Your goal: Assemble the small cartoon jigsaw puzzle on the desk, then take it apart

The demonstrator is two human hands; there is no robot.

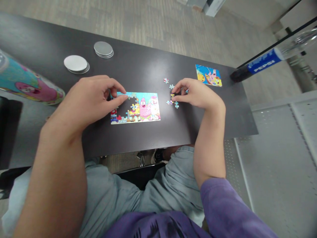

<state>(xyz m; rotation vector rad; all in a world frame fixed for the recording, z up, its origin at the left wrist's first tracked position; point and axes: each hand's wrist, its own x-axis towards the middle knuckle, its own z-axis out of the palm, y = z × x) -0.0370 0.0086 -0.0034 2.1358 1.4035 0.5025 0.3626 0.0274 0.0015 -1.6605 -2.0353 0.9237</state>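
Observation:
A partly assembled cartoon jigsaw puzzle (150,110) lies flat on the dark table, with a gap in its left half where the tabletop shows. Over its upper left edge is my left hand (92,96), thumb and index finger pinched close together. What those fingertips hold, if anything, is hidden. To the right of the puzzle, my right hand (195,92) has thumb and index finger closed on a small yellowish puzzle piece (172,95). Several loose pieces lie around it, among them a reddish one (166,80) and a bluish one (176,104); my right fingers partly cover others.
Two stacks of round discs, one white (75,62) and one grey (103,48), sit at the back left. A cartoon-printed cylinder (32,79) stands at far left. A picture card (209,75) and a Pepsi bottle (264,62) are on the right. The table (138,138) ends before my lap.

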